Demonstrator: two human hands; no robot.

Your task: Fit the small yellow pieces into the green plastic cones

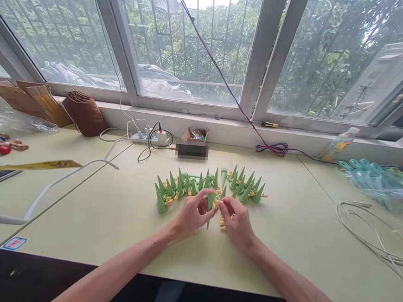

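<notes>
My left hand grips a green plastic cone between thumb and fingers, its point turned down toward the table. Close beside it, my right hand is pinched near the cone; whatever sits at its fingertips is too small to make out. Several more green cones stand point up behind and left of my hands, and another group stands behind on the right. Small yellow pieces lie under my right hand and among the cones.
A pale table runs along the window. Behind the cones are a small cardboard box and a power strip. White cable and bagged teal items lie right; a brown pouch and red wooden pieces lie left.
</notes>
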